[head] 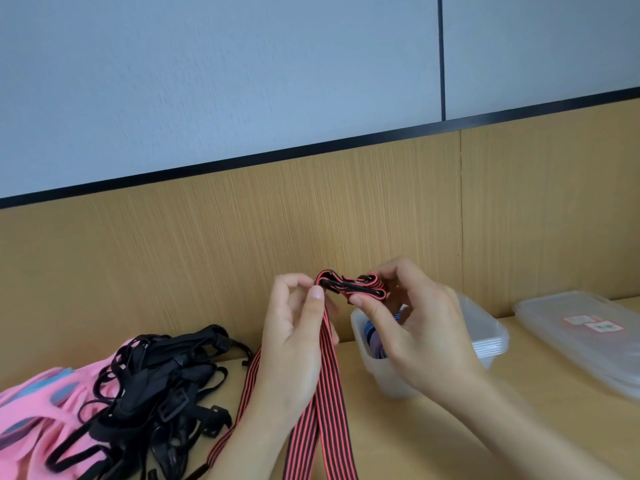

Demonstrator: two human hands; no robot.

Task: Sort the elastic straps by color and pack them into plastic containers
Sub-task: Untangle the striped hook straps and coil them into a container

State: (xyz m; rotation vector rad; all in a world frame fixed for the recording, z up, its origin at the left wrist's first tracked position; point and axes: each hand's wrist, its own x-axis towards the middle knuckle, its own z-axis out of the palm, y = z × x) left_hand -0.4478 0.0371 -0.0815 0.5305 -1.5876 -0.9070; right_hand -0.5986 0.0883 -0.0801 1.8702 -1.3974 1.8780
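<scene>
As the left hand and right hand pinch the half-folded red-striped strap, its springy elastic could unfold if either grip slackens

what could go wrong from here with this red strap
The folded end of the red striped strap is held only by a pinch of the right hand; it may spring open. Its loose tail lies beside the black straps and could snag. The container nearby already holds a blue strap, so dropping it there would mix colors.
</scene>
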